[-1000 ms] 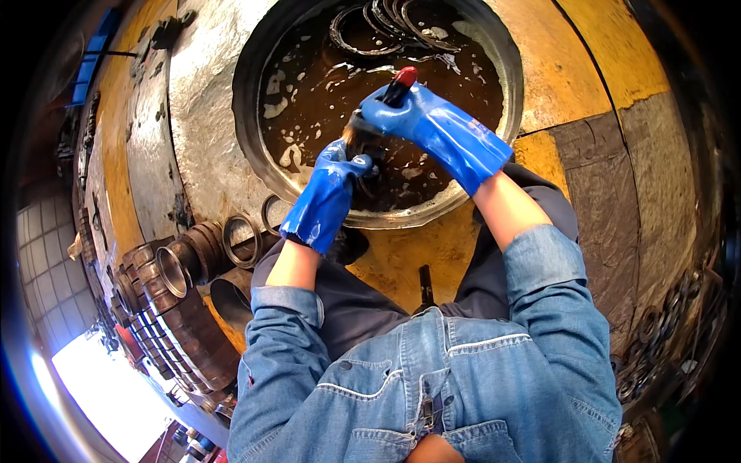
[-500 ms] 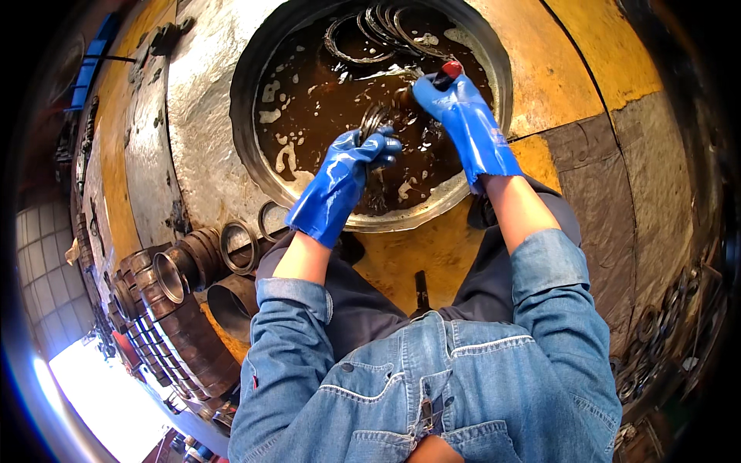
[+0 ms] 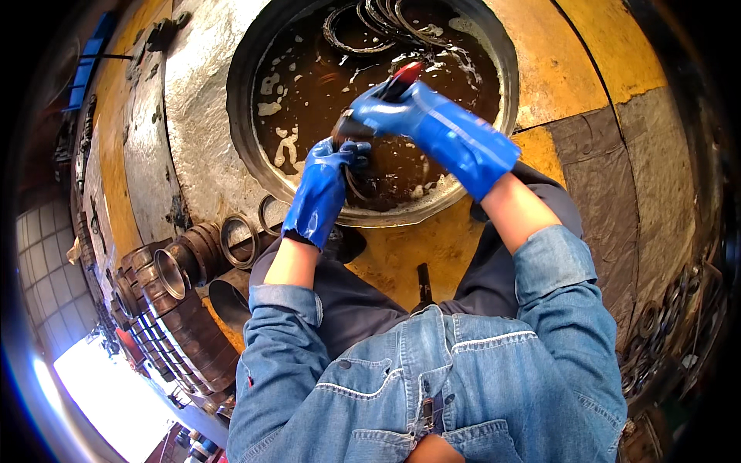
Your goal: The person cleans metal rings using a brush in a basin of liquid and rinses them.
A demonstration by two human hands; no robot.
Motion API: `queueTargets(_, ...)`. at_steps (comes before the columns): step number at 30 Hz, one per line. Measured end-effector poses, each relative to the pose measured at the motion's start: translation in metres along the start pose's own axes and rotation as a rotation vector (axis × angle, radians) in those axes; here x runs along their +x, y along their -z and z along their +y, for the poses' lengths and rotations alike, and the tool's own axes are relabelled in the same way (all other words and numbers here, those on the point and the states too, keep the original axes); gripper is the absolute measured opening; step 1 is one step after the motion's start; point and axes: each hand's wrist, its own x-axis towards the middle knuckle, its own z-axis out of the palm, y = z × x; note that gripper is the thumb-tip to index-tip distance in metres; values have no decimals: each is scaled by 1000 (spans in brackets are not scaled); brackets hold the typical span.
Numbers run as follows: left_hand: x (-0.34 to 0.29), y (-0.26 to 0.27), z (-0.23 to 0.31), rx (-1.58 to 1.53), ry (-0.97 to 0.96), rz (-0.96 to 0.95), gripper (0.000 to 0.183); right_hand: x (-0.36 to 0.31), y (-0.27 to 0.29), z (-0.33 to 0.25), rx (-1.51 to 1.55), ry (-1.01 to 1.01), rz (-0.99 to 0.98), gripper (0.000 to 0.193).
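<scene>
Right hand (image 3: 394, 113), gripping brush (image 3: 403, 79), has swung back to left hand (image 3: 326, 171), gripping rings (image 3: 353, 187) inside near basin edge (image 3: 394, 218); brushing apparently resumes.

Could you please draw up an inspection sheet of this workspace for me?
Surface: worn yellow and grey floor, stained.
Job's things: round basin of dark brown liquid with foam patches; thin rings at its far side; red-ended brush, blurred; held rings, mostly hidden.
Clutter: brown cylindrical parts at left; dark metal pieces at right.
Hands: both in blue gloves; left hand grips the held rings, right hand grips the brush; brush contact with rings unclear.
Cables: dark strand by a blue object, upper left; cannot tell whether it is a cable.
Surroundings: bright opening, lower left.
</scene>
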Motion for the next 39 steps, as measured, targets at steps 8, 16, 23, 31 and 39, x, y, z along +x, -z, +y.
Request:
queueTargets(8, -23, -12, 20, -107, 143, -39, 33, 16, 11, 12, -181, -192, 194, 30)
queueTargets(16, -17, -5, 4, -194, 17, -9, 33, 15, -27, -7, -275, -122, -100, 23)
queueTargets(23, -28, -21, 32, 53, 128, -143, 38, 0, 16, 4, -350, -344, 248, 38)
queueTargets(31, -10, -31, 24, -66, 281, -273, 44, -20, 28, -2, -351, -347, 449, 37)
queueTargets(39, 3, -41, 5, 76, 19, -109, 58, -43, 54, -6, -120, -95, 606, 33)
